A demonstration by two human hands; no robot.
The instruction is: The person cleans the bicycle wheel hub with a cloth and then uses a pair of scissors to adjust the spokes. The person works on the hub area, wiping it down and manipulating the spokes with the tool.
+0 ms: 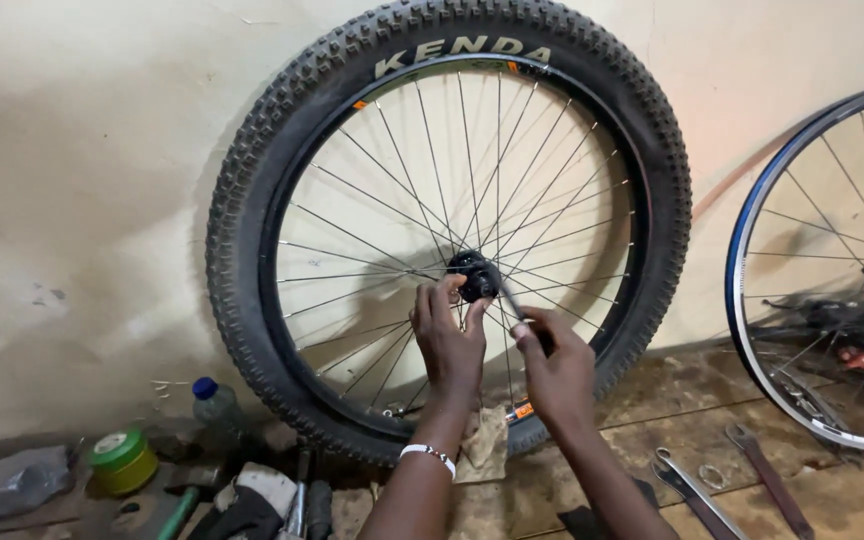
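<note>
Both hands (497, 345) at wheel hub (474, 275)

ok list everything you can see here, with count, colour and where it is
knobby-tyred wheel: 1, black, upright against wall, centre
hub: 1, black, wheel centre
thin tool: 1, metal, at hub
second wheel: 1, blue-black rim, right
wrenches: 2, one grey, one reddish, floor right
bottle: 1, clear, blue cap, floor left
tape roll: 1, green-yellow, floor left
rag: 1, tan, under wheel
left hand: at hub
right hand: holds thin tool
</note>
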